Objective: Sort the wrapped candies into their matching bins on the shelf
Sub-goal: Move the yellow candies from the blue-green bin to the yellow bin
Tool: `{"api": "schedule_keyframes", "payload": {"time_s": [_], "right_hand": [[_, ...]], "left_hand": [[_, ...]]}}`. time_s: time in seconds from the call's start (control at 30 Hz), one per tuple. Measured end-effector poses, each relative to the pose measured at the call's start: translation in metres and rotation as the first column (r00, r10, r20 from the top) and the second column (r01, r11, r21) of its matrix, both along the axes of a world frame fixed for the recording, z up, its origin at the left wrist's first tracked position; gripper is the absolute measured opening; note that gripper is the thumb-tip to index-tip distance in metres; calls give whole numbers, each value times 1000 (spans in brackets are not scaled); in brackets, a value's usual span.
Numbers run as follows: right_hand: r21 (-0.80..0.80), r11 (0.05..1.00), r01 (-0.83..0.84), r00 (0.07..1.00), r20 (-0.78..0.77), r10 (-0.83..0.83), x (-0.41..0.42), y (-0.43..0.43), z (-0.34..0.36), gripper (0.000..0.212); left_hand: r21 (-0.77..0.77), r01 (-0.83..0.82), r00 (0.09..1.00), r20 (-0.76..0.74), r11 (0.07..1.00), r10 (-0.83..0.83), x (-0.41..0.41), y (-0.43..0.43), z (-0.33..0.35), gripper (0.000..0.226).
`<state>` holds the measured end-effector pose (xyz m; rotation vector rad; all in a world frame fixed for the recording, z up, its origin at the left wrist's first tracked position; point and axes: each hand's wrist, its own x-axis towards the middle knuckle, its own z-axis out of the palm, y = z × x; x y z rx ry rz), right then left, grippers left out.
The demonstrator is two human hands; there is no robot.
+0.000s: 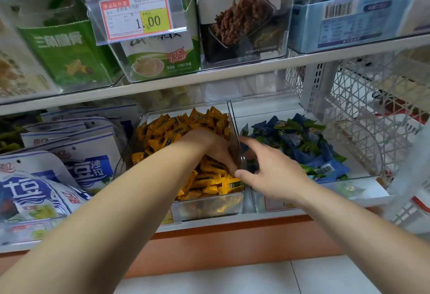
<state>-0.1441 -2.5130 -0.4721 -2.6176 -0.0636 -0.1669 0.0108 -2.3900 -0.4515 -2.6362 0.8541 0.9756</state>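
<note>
Yellow wrappers close round our left fingers, which curl down into the yellow candies near the front of the yellow bin; we cannot tell whether they pinch one. The left hand lies knuckles up over the heap. Our right thumb and forefinger are spread wide. The thumb sits at the yellow side and the forefinger tip is at the clear wall between the bins. The other fingers are hidden behind the right hand, which hovers over the blue bin. Blue candies, some green-wrapped, fill it. Both bins stand side by side on the shelf. Pouches lie left, a white basket right, boxes above.
</note>
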Motion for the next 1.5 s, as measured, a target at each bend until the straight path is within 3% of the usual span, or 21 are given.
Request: {"api": "schedule_keyframes", "payload": {"time_s": [0.17,0.33,0.6,0.83,1.13,1.4,1.5], "right_hand": [[-1,1000,-4,1000,-10,4,-1,1,1,79],[14,1000,-15,1000,-13,15,-2,-1,1,79],[72,996,-45,998,-29,47,-4,-2,3,80],[65,996,-52,998,-15,54,-3,-1,2,80],[85,994,-62,998,-13,64,-1,-3,-1,80],[85,994,-71,997,-24,74,-2,-3,0,81],[67,995,-70,997,-21,72,-2,-4,-1,81]], "left_hand": [[-120,32,989,144,992,-15,1,6,-9,93],[-138,-19,999,42,990,25,-1,8,-17,101],[-129,-154,987,33,980,159,5,16,-30,133],[-106,-71,994,71,992,78,17,10,-33,111],[-44,-95,995,16,994,96,23,2,-37,122],[-100,-101,994,37,990,105,24,8,-40,121],[-195,-70,996,44,978,80,21,9,-39,118]]}}
